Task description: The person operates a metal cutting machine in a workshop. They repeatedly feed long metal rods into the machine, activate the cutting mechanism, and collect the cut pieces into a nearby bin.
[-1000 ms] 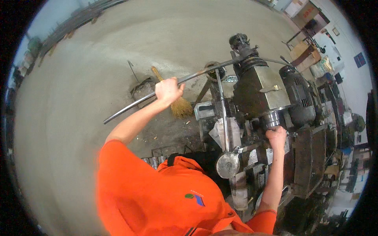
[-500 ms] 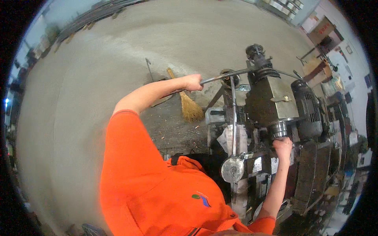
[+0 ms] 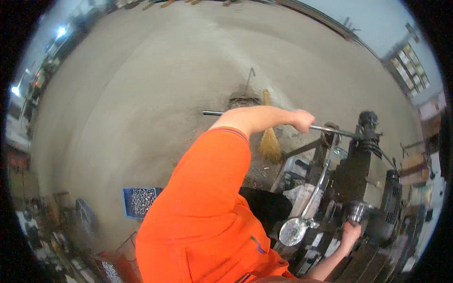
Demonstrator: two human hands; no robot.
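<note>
My left hand is wrapped around a long metal lever bar, which runs to the hub at the back of a dark, greasy machine. The bar's other end sticks out past my forearm on the left. Lower right, my right hand is closed just in front of the machine's shiny round spindle head; what its fingers grip is hidden. Between my body and the machine, a second, slanting rod ends at a round metal disc.
A straw broom and a dustpan with an upright handle lie on the floor beyond my left arm. A blue crate full of small metal parts stands at left. An electric motor sits on the machine's right.
The view has swung left, so the machine and both hands appear farther right and lower. The blue crate has come into sight. My left hand still grips the lever bar.
</note>
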